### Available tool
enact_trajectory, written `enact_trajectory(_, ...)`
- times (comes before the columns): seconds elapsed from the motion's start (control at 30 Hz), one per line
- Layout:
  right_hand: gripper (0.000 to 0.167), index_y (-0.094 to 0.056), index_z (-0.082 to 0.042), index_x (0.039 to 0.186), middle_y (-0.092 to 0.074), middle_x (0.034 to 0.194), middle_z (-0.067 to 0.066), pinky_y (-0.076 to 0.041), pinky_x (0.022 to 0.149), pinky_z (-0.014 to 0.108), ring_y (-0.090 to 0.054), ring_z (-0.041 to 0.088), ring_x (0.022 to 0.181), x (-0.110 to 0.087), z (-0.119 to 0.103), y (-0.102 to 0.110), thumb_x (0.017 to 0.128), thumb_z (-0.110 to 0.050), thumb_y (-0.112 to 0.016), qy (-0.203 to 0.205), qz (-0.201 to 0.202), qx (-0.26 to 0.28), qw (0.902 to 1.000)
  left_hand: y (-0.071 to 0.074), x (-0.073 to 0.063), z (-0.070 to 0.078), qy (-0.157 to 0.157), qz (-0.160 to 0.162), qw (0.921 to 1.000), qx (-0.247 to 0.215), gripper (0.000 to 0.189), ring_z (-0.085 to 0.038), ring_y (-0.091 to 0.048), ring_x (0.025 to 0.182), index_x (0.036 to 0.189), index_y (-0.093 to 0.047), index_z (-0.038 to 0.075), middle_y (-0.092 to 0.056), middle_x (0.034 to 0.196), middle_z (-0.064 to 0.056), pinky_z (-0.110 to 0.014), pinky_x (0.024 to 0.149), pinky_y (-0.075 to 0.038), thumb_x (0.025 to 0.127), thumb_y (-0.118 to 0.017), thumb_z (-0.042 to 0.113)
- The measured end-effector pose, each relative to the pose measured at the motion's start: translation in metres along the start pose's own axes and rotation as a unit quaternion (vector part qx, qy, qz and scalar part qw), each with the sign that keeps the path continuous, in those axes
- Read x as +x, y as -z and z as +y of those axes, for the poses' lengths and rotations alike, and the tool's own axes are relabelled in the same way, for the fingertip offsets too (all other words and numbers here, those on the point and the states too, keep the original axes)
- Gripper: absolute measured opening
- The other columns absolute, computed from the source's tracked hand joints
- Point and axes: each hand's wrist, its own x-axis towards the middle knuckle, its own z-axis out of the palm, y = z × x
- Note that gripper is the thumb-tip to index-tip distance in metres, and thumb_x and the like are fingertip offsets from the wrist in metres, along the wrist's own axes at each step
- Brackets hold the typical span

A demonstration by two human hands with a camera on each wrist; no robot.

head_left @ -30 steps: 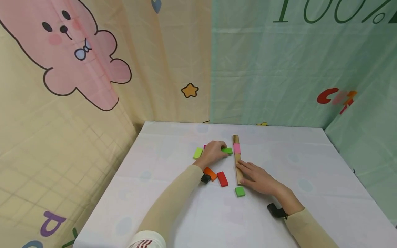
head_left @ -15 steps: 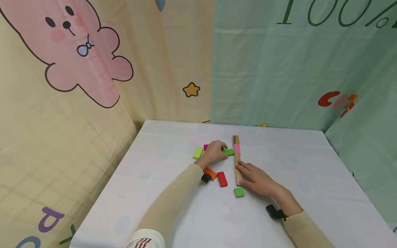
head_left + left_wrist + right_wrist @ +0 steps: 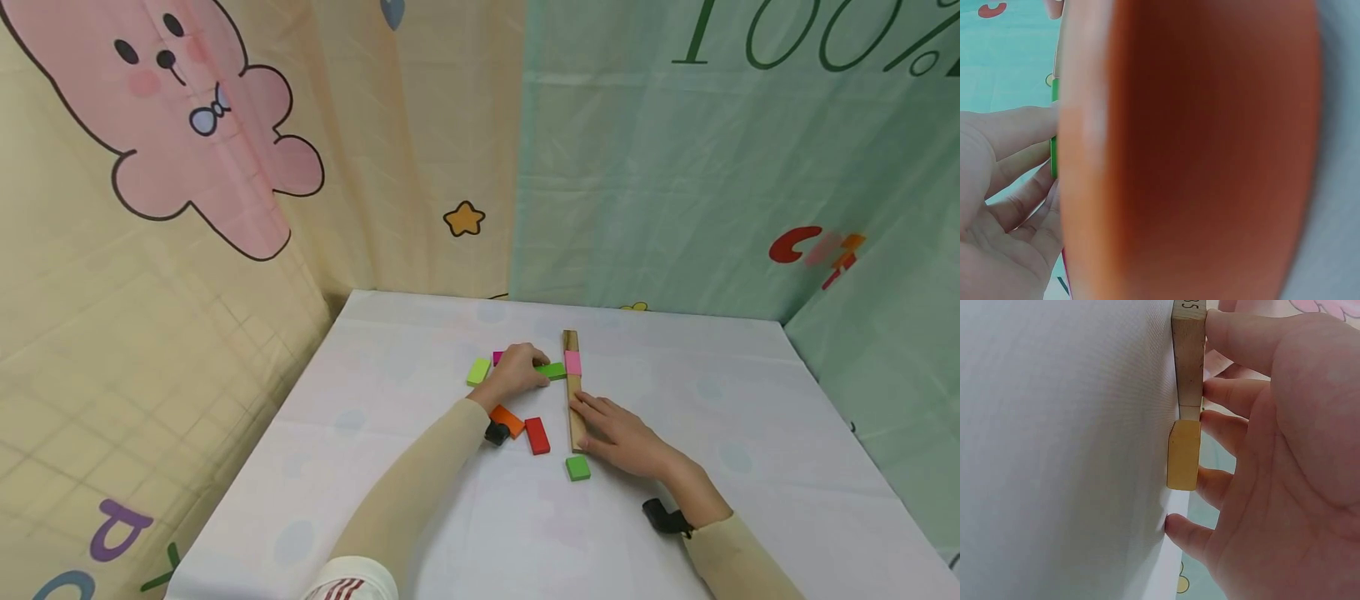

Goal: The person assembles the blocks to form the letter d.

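Note:
A row of flat blocks (image 3: 576,421), bare wood with one pink block (image 3: 573,362) in it, runs away from me on the white table. My left hand (image 3: 517,371) pinches a green block (image 3: 553,372), whose far end meets the left side of the row, just below the pink block. In the left wrist view the green block (image 3: 1055,156) is mostly hidden behind a blurred orange block (image 3: 1197,150). My right hand (image 3: 618,433) rests along the row's right side, fingers extended. In the right wrist view its fingers touch a wooden block (image 3: 1190,362) bearing printed digits.
Left of the row lie a lime block (image 3: 477,372), a partly covered magenta block (image 3: 497,357), an orange block (image 3: 507,421) and a red block (image 3: 537,436). A small green block (image 3: 577,467) sits by the row's near end. Printed curtains (image 3: 675,167) stand behind the table (image 3: 480,533).
My left hand has brought the green block slightly right, from a small gap to meeting the row. The right hand has stayed on the row. The head view has shifted a little.

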Motion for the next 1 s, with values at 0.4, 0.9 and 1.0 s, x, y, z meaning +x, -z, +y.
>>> enact_trajectory(0.4,0.073,-0.035,-0.013,0.158,-0.028,0.164,0.009,-0.031,0.108,0.067,-0.03,0.041,0.145,0.0002,0.0003,0.0008,0.098,-0.044,-0.063,0.001,0.002,0.003,1.0,-0.0013,0.0028,-0.0006,-0.016,0.003,0.9998,0.015,0.034,-0.015,-0.058,0.101,0.121,-0.075,0.01,-0.067,0.112,-0.001,-0.027,0.09,-0.05,0.089,-0.079,0.02)
enact_trajectory(0.9,0.073,-0.035,-0.015,0.158,-0.027,0.164,0.007,-0.031,0.108,0.066,-0.029,0.041,0.145,0.0006,0.0023,-0.0009,0.098,-0.046,-0.062,0.0,0.002,0.001,1.0,0.0014,0.003,0.0011,-0.021,-0.002,0.9997,0.008,0.037,-0.017,-0.058,0.104,0.126,-0.072,0.011,-0.065,0.115,-0.003,-0.028,0.091,-0.05,0.09,-0.078,0.017)
enact_trajectory(1.0,0.073,-0.035,-0.015,0.158,-0.028,0.164,0.008,-0.03,0.108,0.067,-0.029,0.042,0.145,0.0004,0.0024,-0.0011,0.098,-0.046,-0.062,0.001,0.002,0.0,1.0,0.0049,0.0013,0.0019,-0.014,-0.001,0.9999,-0.007,0.038,-0.018,-0.058,0.104,0.127,-0.072,0.012,-0.065,0.116,-0.005,-0.03,0.09,-0.051,0.09,-0.078,0.017)
